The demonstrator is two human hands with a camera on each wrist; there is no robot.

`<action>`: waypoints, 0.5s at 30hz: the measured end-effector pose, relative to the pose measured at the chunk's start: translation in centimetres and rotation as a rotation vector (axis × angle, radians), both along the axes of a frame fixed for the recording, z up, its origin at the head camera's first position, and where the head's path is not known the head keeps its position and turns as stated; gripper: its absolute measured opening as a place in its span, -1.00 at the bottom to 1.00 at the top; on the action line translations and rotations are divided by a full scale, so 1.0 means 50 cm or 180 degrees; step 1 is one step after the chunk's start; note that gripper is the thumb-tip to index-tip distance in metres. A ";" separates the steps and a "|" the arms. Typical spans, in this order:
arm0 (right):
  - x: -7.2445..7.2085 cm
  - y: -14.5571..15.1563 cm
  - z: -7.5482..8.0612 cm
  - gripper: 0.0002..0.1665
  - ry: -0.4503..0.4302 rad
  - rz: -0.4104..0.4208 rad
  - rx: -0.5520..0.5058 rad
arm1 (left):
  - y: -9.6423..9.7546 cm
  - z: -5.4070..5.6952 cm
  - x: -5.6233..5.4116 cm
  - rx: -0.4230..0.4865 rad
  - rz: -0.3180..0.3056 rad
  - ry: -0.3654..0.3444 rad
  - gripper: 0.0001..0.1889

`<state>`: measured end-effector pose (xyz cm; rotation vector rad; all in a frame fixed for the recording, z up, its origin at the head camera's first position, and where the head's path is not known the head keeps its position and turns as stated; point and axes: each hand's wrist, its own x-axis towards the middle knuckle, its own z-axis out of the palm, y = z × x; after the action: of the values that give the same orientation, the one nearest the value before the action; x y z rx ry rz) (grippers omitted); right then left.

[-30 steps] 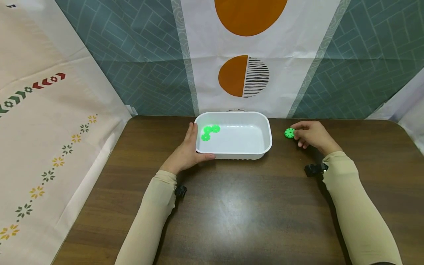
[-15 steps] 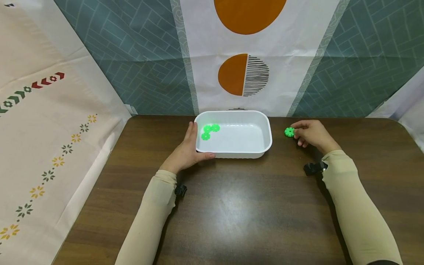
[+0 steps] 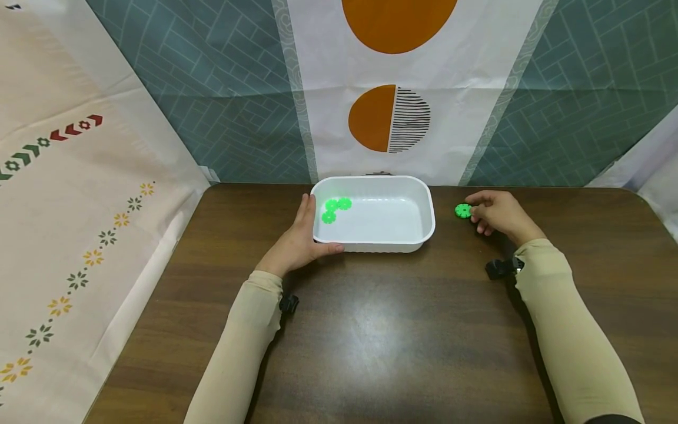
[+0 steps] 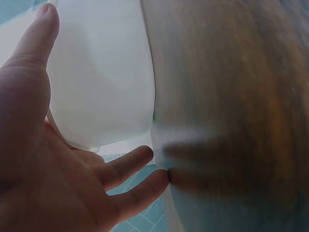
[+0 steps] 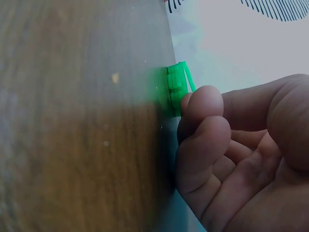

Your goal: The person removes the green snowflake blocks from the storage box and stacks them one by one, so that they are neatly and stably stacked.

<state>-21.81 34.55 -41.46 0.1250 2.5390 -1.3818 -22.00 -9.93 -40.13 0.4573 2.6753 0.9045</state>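
The right hand (image 3: 500, 217) pinches the tilted top green notched disc (image 5: 189, 76) by its right edge; the left hand (image 3: 295, 244), fingers spread wide, touches the white tray (image 3: 386, 221) at its left end.

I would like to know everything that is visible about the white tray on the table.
The white tray is a rectangular, open-topped container with rounded corners and a narrow rim, shiny like plastic. It sits upright near the far edge of the table. Three green flower-shaped discs lie inside toward the left end. The left hand touches that end, with its thumb along the near wall.
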 end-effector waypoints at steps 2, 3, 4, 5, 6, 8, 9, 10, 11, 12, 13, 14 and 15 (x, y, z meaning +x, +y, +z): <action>0.001 -0.001 0.000 -0.53 -0.0006 0.0003 -0.0003 | 0.000 0.000 -0.001 0.0004 -0.0005 0.0002 0.41; 0.001 -0.001 0.001 -0.53 -0.0009 0.0004 -0.0003 | 0.000 0.000 -0.001 0.0006 -0.0008 0.0004 0.41; 0.001 -0.001 0.001 -0.53 -0.0010 0.0008 0.0002 | 0.000 0.001 0.000 0.0007 -0.0010 0.0006 0.41; 0.002 -0.002 0.001 -0.53 -0.0011 0.0010 0.0005 | 0.001 0.000 0.000 0.0009 -0.0012 0.0009 0.41; 0.002 -0.003 0.001 -0.53 -0.0010 0.0013 0.0011 | 0.001 0.000 0.000 0.0007 -0.0013 0.0016 0.41; 0.002 -0.004 0.002 -0.54 -0.0007 0.0014 0.0020 | 0.001 0.000 -0.001 0.0005 -0.0014 0.0019 0.40; 0.002 -0.005 0.003 -0.54 -0.0007 0.0014 0.0025 | 0.001 -0.001 -0.001 0.0000 -0.0014 0.0018 0.40; 0.003 -0.006 0.003 -0.54 -0.0006 0.0012 0.0026 | 0.001 -0.001 -0.001 -0.0006 -0.0014 0.0022 0.40; 0.003 -0.007 0.004 -0.54 -0.0006 0.0009 0.0025 | 0.001 -0.001 -0.001 -0.0011 -0.0014 0.0025 0.40; 0.003 -0.007 0.005 -0.54 -0.0007 0.0008 0.0025 | 0.001 -0.001 -0.001 -0.0013 -0.0012 0.0024 0.40; 0.003 -0.008 0.006 -0.54 -0.0012 0.0004 0.0022 | 0.001 -0.001 -0.001 -0.0019 -0.0009 0.0023 0.40; 0.004 -0.008 0.006 -0.54 -0.0017 0.0002 0.0018 | 0.001 0.000 -0.001 -0.0023 -0.0008 0.0026 0.40; 0.004 -0.008 0.006 -0.54 -0.0023 0.0002 0.0014 | 0.001 0.000 -0.001 -0.0025 -0.0007 0.0029 0.40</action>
<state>-21.63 34.16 -41.14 0.1299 2.5361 -1.3729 -22.03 -9.86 -40.13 0.4635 2.6852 0.8929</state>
